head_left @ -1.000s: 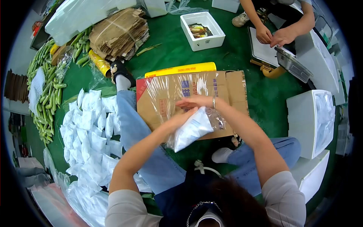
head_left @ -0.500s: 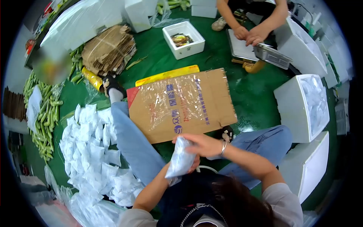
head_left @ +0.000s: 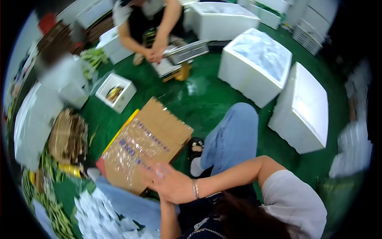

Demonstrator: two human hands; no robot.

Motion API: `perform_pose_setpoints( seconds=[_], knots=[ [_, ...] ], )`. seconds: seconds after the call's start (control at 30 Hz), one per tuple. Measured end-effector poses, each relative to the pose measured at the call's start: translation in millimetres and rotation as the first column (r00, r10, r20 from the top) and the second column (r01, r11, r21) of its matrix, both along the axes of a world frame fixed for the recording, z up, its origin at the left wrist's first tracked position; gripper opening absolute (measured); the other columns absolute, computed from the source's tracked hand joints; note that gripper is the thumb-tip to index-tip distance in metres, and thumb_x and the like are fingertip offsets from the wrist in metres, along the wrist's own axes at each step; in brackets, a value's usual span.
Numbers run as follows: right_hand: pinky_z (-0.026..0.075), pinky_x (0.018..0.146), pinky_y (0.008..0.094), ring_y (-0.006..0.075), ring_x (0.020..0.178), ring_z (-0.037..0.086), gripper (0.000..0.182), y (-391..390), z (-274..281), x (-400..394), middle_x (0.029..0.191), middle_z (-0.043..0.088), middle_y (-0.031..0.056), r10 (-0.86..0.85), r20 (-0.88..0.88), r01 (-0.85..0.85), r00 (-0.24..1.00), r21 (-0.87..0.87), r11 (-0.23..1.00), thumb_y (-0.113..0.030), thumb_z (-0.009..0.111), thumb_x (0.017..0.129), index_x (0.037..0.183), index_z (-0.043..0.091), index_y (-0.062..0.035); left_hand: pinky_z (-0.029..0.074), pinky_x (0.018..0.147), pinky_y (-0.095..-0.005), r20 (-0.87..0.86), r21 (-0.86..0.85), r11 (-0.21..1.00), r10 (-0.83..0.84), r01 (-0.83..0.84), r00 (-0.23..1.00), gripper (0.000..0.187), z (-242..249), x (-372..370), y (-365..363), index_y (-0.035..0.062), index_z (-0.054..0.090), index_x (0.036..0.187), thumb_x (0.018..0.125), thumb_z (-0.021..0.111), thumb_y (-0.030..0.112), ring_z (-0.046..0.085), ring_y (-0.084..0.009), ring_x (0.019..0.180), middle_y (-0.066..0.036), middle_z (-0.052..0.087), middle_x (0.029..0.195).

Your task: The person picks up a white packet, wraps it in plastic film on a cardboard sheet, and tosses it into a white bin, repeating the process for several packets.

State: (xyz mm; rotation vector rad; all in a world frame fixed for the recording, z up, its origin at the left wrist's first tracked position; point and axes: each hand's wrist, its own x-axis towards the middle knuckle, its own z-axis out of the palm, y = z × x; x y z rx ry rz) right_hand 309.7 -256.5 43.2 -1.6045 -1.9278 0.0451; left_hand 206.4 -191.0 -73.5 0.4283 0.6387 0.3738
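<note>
My right hand (head_left: 172, 185), with a bracelet at the wrist, is over the lower edge of the flattened cardboard (head_left: 149, 141). Its fingers look stretched out, though motion blurs them. My left hand is mostly hidden beneath it; only the left forearm (head_left: 169, 217) shows clearly. Between the hands I cannot make out any pack. A heap of pale blue-white packs (head_left: 97, 213) lies at the lower left beside my leg. More such packs fill a white foam box (head_left: 252, 77) at the upper right.
Across the green floor, another person's hands (head_left: 155, 53) are at a metal-topped scale (head_left: 169, 67). A small foam box (head_left: 126, 97) holds mixed items. A lidded-looking foam box (head_left: 304, 109) stands at right, stacked cardboard (head_left: 67, 137) and green vegetables (head_left: 53, 207) at left.
The view has swung to the right. The pale pack that was between my hands is no longer visible, and my right hand now covers most of the left.
</note>
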Motion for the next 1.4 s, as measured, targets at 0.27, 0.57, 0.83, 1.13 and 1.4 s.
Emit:
perform_pose_setpoints(
  seconds=[0.27,0.57,0.83,1.13,1.4],
  knots=[
    [0.051,0.076,0.0385,0.0301,0.094,0.061,0.056,-61.2,18.5,57.0,0.106,0.062,0.0122,0.338,-0.273,-0.407,0.901,-0.257,0.876,-0.037,0.070,0.079,0.123,0.052,-0.0074,0.047,0.091,-0.0357,-0.245,0.118,0.444,-0.854,0.888,0.459,0.053,6.6,22.4,1.9,0.0036,0.032,0.141,0.101,0.041,0.037,0.054,-0.0206,0.109,-0.013,0.045,0.135],
    [0.053,0.073,0.0359,0.0289,0.086,0.067,0.048,-119.2,-0.7,146.7,0.103,0.067,0.0099,-0.423,-0.643,0.375,0.639,-0.221,0.900,-0.046,0.055,0.091,0.109,0.057,-0.0018,0.053,0.059,-0.0291,-0.539,0.443,0.157,-0.741,0.883,0.402,0.044,169.2,145.3,32.1,0.0037,0.048,0.131,0.097,0.051,0.032,0.067,-0.0216,0.079,-0.013,0.063,0.104],
    [0.055,0.045,0.0446,0.0299,0.087,0.068,0.058,-158.0,-13.5,311.4,0.113,0.063,0.0112,0.165,-0.873,0.683,-0.459,-0.228,0.694,-0.055,0.034,0.098,0.128,0.046,-0.0069,0.052,0.067,-0.0289,0.044,0.827,0.518,-0.446,0.217,0.894,0.047,155.2,307.4,3.6,0.0017,0.038,0.133,0.091,0.058,0.008,0.063,-0.0199,0.083,-0.020,0.057,0.119],
    [0.058,0.077,0.0522,0.0414,0.118,0.051,0.058,-261.3,-71.6,639.3,0.135,0.047,0.0161,0.519,-0.839,0.979,-0.161,-0.071,0.189,-0.049,0.027,0.101,0.137,0.040,-0.0054,0.051,0.053,-0.0268,-0.669,0.694,0.454,0.119,0.559,0.734,0.023,4.6,80.6,113.5,-0.0031,0.063,0.095,0.092,0.059,0.020,0.062,-0.0177,0.060,-0.011,0.065,0.074],
    [0.057,0.079,0.0429,0.0359,0.091,0.067,0.045,-160.3,-10.9,663.8,0.107,0.063,0.0234,-0.027,-0.994,0.768,-0.110,-0.103,0.632,-0.035,0.036,0.100,0.117,0.047,0.0061,0.052,0.055,-0.0288,-0.782,0.538,0.717,0.228,0.443,0.580,0.030,17.7,-25.6,121.8,0.0003,0.052,0.118,0.095,0.055,0.020,0.064,-0.0211,0.067,-0.015,0.063,0.091]
  ],
)
